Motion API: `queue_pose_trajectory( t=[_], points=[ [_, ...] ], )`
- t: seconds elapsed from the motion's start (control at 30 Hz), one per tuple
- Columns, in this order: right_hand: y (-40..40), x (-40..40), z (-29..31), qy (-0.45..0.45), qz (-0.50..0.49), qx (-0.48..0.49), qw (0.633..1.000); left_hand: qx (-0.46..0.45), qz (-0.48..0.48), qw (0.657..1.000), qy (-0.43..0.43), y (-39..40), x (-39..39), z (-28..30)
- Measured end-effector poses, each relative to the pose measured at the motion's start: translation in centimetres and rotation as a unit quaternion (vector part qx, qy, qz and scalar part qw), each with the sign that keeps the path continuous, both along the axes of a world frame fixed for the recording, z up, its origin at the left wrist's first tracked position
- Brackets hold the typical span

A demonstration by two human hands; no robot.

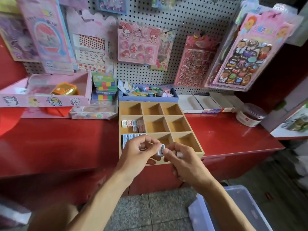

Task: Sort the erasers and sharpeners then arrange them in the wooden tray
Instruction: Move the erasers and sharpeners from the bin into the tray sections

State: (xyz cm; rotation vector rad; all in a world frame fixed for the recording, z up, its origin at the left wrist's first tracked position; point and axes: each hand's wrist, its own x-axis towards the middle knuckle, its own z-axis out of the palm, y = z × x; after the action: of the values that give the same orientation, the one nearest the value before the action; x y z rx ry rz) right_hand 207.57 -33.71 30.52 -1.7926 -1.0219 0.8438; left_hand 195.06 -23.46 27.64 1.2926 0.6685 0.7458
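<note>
On the left of the wooden tray (pixel 196 153), two compartments already hold stock: small pink and pale pieces (pixel 133 125) in the middle-left cell, and a row of blue-and-white ones (pixel 131 137) in the near-left cell. That reads as one kind per cell, so what you add should join its own kind; whether each is an eraser or a sharpener is too small to tell.

Your left hand (pixel 139 151) hovers over the near-left cell, fingers curled, thumb and forefinger pinching a small white-and-blue piece (pixel 160 150) between both hands.

Your right hand (pixel 180 158) meets it over the near-middle cell, fingertips touching the same piece, with another small white piece (pixel 179 154) tucked in its curled fingers. You seem to be checking it before placing.
</note>
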Motion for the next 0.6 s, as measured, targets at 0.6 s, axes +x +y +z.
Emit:
queue_pose_trajectory(
  t=[0.6],
  points=[
    [7.2, 3.4, -0.5, 0.270, -0.117, 0.032, 0.955, 0.366, 0.030, 0.878, 0.308, 12.3, -0.8, 0.2]
  ],
)
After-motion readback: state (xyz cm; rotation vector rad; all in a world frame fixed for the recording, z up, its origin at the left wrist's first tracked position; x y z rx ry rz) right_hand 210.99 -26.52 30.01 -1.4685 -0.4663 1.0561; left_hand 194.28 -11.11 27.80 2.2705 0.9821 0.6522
